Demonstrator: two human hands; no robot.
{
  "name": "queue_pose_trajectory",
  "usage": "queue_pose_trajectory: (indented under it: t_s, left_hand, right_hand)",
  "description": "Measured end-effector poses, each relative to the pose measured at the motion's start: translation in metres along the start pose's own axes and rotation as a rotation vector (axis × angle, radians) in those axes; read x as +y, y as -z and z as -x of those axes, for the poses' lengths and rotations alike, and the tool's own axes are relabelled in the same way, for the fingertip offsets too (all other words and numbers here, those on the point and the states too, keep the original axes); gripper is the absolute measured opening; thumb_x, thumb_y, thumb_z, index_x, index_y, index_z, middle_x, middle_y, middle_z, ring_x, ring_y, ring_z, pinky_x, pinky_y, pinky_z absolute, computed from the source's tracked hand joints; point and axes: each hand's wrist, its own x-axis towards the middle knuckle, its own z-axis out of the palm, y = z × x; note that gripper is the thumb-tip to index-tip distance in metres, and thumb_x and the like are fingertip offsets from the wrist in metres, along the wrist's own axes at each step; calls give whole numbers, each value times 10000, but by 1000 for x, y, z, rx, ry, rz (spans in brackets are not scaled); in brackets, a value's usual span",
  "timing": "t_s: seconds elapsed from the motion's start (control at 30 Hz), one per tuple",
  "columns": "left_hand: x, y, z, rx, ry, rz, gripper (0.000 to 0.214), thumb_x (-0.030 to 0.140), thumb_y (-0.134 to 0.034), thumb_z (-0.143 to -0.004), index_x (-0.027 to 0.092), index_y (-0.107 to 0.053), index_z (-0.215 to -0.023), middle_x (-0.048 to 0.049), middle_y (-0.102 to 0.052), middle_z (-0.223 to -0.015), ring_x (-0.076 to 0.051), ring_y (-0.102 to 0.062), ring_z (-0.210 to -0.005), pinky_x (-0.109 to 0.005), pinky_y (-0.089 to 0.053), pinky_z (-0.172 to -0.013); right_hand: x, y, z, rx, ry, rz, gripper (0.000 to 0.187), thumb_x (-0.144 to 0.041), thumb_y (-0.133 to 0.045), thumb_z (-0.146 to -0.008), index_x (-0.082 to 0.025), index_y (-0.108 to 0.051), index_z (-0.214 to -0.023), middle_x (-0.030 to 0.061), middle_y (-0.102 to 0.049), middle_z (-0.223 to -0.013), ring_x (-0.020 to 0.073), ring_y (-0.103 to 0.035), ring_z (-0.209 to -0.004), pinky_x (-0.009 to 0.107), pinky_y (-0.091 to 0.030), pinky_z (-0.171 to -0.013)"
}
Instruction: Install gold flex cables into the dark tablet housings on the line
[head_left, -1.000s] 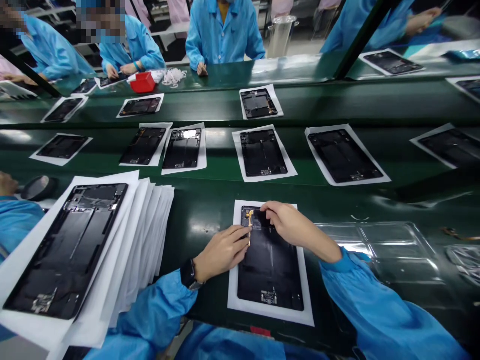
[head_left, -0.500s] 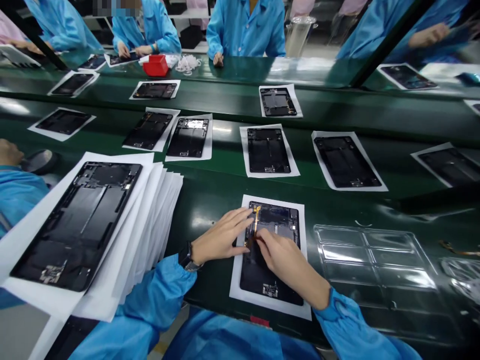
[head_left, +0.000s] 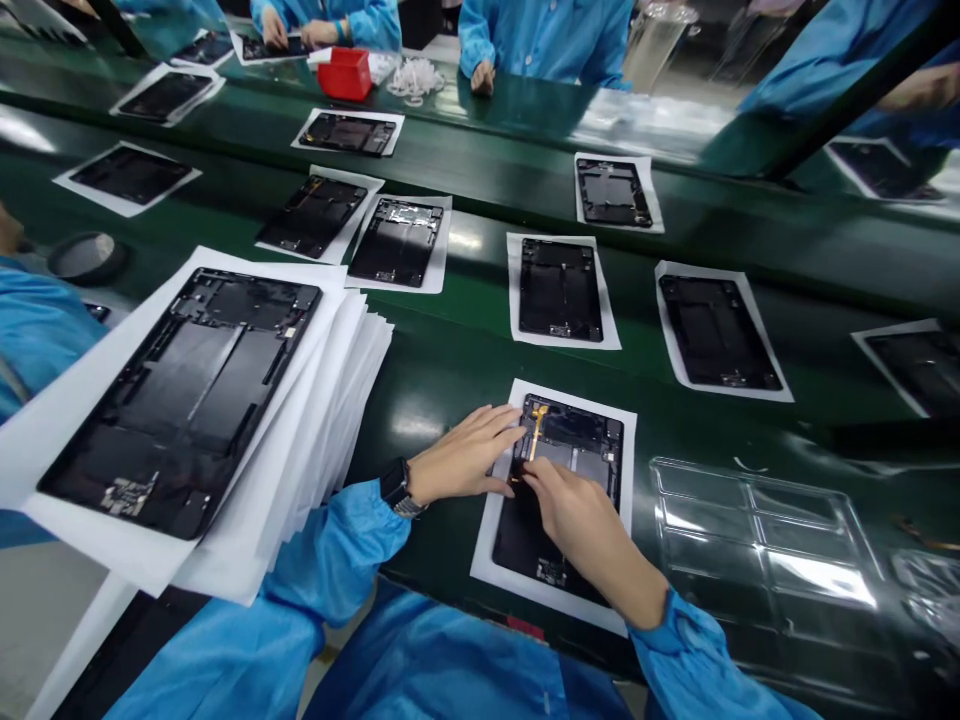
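On the near edge of the green bench (head_left: pixel 420 400) a black tablet back housing (head_left: pixel 577 450) lies open side up on a white paper sheet (head_left: pixel 628 430). A thin orange flex cable (head_left: pixel 536 425) runs down its upper left corner. The left hand (head_left: pixel 465 460) lies flat with its fingers stretched out and loose, the tips resting on the housing's left edge just beside the cable; it grips nothing. A dark wristwatch (head_left: pixel 396 487) sits on that wrist above a blue sleeve. The right hand (head_left: pixel 574 515) lies across the housing's lower half, index finger extended and pressing at the cable's lower end, the other fingers loosely curled; it holds nothing that can be seen.

To the left, a second housing (head_left: pixel 187 390) tops a fanned stack of white sheets (head_left: pixel 330 420). Right of the work, a clear plastic blister tray (head_left: pixel 757 530) rests on the bench. Farther off, more housings on paper lie in rows, among them one straight ahead (head_left: pixel 561 290). At the far side stand a red box (head_left: pixel 346 72) and a heap of white loops (head_left: pixel 416 78), possibly bands, with people in blue coats seated there; one co-worker's hand (head_left: pixel 484 76) rests on the bench.

No brand, label or writing can be read anywhere; the printing on the small board at the housing's foot is too fine to make out.
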Motion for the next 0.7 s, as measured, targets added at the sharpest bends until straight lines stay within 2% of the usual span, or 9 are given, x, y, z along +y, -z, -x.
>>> queue_pose_trajectory:
  t_s: [0.13,0.2,0.3,0.47,0.7]
  left_hand:
    - [-2,-3,1,15,-3,3,859,440,-815,-716,171,-368,-1397,-183,-356,-1501,-298,-265,-1440,-459,-247,-1183]
    - [-2,-3,1,23,-5,8,858,433,-819,-712,170,-371,-1394,-185,-359,-1499,-299,-271,-1438,-459,-243,-1183]
    - [-1,-2,0,22,0,18,858,418,-825,-710,172,-373,-1397,-184,-360,-1498,-301,-278,-1435,-463,-239,-1183]
    - [-1,-2,0,18,-1,3,845,412,-820,-717,150,-387,-1393,-184,-364,-1496,-298,-279,-1431,-450,-244,-1183]
    - [-3,-6,0,38,-5,8,874,455,-823,-694,174,-389,-1399,-175,-372,-1495,-300,-303,-1421,-460,-244,-1179]
  right_hand:
    - [9,-7,9,68,-47,-154,113,-185,-414,-1004,-184,-526,-1015,53,-679,-907,186,-668,-743,255,-459,-617]
    - [8,-11,10,89,-32,-151,119,-198,-412,-1008,-185,-529,-1030,56,-683,-932,187,-673,-772,253,-462,-633]
    - [1,-14,6,105,7,-51,116,-171,-418,-995,-174,-535,-993,49,-669,-854,192,-658,-710,261,-430,-588]
    - [-13,-5,-10,-32,18,196,166,-25,-464,-892,-171,-527,-846,40,-643,-750,198,-617,-613,286,-340,-529]
    - [-7,4,-3,-77,-88,207,56,-143,-503,-955,-169,-536,-918,27,-676,-747,191,-636,-589,288,-300,-500]
